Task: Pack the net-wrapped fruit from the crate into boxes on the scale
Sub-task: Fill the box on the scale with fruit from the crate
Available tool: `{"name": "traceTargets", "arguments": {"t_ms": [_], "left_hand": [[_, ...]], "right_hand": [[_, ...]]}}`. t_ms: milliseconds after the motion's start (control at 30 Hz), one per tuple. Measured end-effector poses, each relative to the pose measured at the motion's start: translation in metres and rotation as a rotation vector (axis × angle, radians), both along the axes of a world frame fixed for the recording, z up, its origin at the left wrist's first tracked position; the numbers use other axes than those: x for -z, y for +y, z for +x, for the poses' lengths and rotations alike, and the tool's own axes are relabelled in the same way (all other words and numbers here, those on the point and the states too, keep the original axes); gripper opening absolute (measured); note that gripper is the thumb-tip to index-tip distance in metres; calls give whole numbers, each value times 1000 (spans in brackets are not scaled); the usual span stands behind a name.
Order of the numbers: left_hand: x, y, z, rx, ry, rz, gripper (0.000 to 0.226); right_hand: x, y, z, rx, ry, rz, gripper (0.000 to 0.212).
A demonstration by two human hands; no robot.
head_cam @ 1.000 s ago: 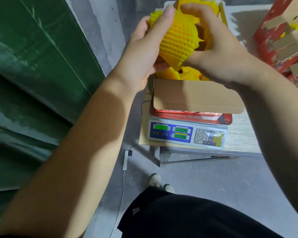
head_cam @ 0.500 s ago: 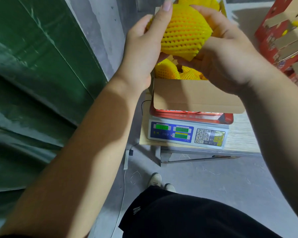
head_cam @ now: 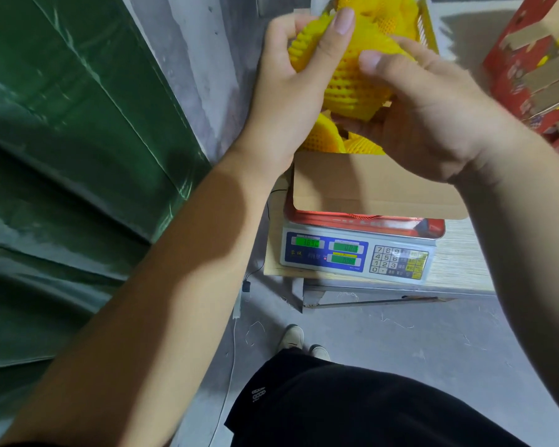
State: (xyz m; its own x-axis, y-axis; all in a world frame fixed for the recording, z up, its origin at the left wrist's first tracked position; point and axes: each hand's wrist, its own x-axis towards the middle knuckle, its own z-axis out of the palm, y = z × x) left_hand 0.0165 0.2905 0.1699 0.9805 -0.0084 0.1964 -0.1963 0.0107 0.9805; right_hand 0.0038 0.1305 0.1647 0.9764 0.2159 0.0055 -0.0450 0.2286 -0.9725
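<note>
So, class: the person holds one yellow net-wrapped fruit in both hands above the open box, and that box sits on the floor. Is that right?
One detail is wrong. The head view shows the open box sitting on the scale, not the floor. The rest stands: the left hand and right hand both hold one yellow net-wrapped fruit above it.
</note>
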Motion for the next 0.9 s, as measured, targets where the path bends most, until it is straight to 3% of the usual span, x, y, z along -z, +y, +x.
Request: {"name": "traceTargets", "arguments": {"t_ms": [100,167,233,300,367,533,900], "left_hand": [[2,4,3,74,67,82,37],[4,8,8,51,100,159,37],[8,12,13,43,126,252,36],[12,16,17,72,137,376,34],[18,20,19,89,115,478,31],[27,29,17,112,59,618,21],[34,29,8,117,4,674,11]], "right_hand": [[3,-10,12,154,-125,-115,56],[7,-18,23,312,-336,-418,63],[14,-25,38,369,-496,-847,68],[18,-27,47,213,-409,-1225,73],[22,-26,50,-3,-277,-1430,75],[14,-21,40,35,-419,-1367,58],[12,-14,16,-117,-412,-1238,47]]}}
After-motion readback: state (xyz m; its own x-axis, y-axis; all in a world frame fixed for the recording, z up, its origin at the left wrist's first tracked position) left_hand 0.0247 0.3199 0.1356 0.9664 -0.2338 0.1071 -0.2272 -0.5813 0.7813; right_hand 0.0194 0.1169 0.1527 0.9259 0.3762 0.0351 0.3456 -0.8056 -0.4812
